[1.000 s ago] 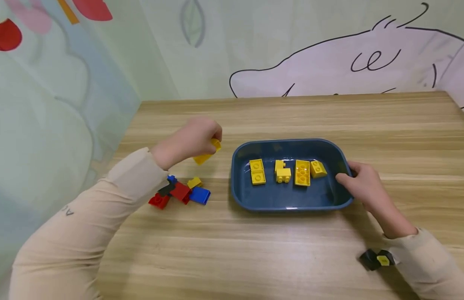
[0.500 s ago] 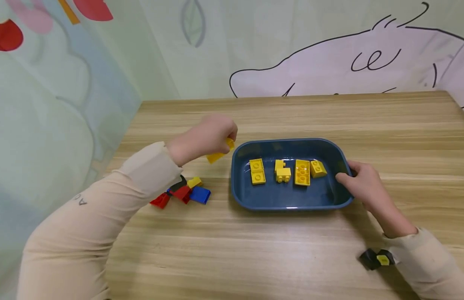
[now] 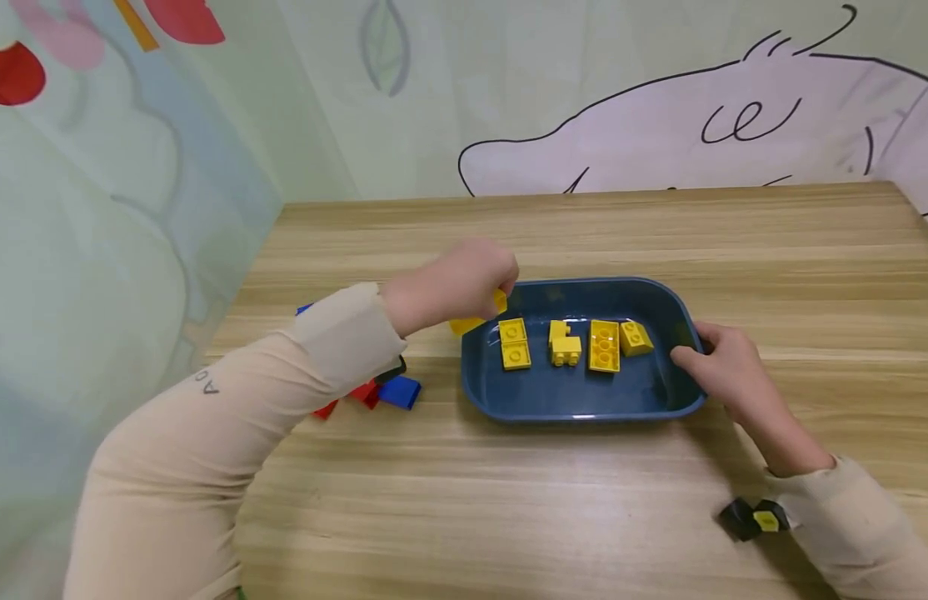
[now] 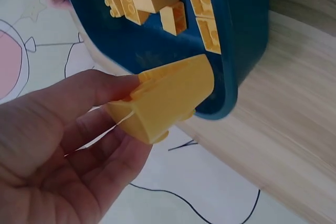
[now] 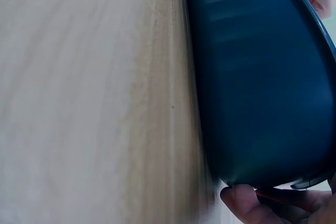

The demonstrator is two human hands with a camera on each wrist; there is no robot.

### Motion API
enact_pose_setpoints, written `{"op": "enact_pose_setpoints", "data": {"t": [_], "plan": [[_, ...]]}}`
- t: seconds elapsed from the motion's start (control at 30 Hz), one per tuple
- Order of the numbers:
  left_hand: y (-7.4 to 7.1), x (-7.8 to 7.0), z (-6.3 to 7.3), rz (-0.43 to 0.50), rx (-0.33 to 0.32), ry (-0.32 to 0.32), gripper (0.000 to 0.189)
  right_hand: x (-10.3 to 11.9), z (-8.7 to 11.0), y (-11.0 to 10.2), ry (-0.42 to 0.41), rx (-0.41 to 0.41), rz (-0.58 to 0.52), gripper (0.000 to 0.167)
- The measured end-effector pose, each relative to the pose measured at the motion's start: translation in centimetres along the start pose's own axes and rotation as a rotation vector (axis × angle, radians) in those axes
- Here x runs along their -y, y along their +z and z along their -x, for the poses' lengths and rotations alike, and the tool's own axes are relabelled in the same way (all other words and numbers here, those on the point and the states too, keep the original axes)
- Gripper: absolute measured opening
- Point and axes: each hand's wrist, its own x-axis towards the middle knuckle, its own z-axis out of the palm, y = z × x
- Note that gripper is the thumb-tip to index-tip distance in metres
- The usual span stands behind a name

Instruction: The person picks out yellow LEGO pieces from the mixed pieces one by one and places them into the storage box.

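Observation:
My left hand (image 3: 456, 287) is over the left end of a dark blue plastic tray (image 3: 584, 416), pinching a yellow toy building brick (image 4: 176, 90) between thumb and fingers. That brick has a smooth curved side and overlaps the tray's rim in the head view. Inside the tray lie several yellow bricks: a pair of square ones (image 3: 515, 343) side by side, a long upturned one (image 3: 604, 346), a studded one (image 3: 566, 351) and a sloped one (image 3: 636, 337). My right hand (image 3: 730, 367) grips the tray's right end, thumb over the rim and fingers outside.
Left of the tray, a blue brick (image 3: 399, 392) and a red brick (image 3: 364, 394) lie on the wooden table (image 3: 464, 500), partly behind my left sleeve (image 3: 284, 392). A black-and-yellow device (image 3: 756, 520) sits at my right cuff. A wall with drawings (image 3: 659, 125) borders the table's far edge.
My left hand has moved right with the yellow brick, from above the table to the tray's left rim. The left sleeve now covers more of the loose bricks. My right hand stays put.

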Motion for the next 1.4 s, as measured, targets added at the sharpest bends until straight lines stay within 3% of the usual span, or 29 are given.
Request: {"op": "enact_pose_setpoints", "data": {"t": [0.1,0.23,0.43,0.57,0.97,1.4], "plan": [[0.3,-0.9,-0.4,0.009,0.040,0.005,0.017,0.0,0.0,0.0,-0.007,-0.010,0.010,0.041],[0.9,-1.8,-0.8,0.022,0.070,0.063,0.017,0.0,0.0,0.0,-0.010,-0.015,0.014,0.042],[2.7,-2.9,-1.3,0.069,0.189,0.125,0.023,-0.1,-0.1,0.1,-0.005,-0.008,0.007,0.043],[3.7,-3.5,-1.4,0.121,0.229,0.151,0.023,0.0,-0.1,0.1,-0.003,-0.005,0.008,0.044],[5.5,-4.0,-1.2,0.172,0.278,0.181,0.021,0.1,0.1,0.0,0.003,-0.001,-0.001,0.046],[6.9,-3.8,-1.0,0.191,0.272,0.232,0.022,0.1,0.1,0.1,0.006,-0.007,0.007,0.045]]}}
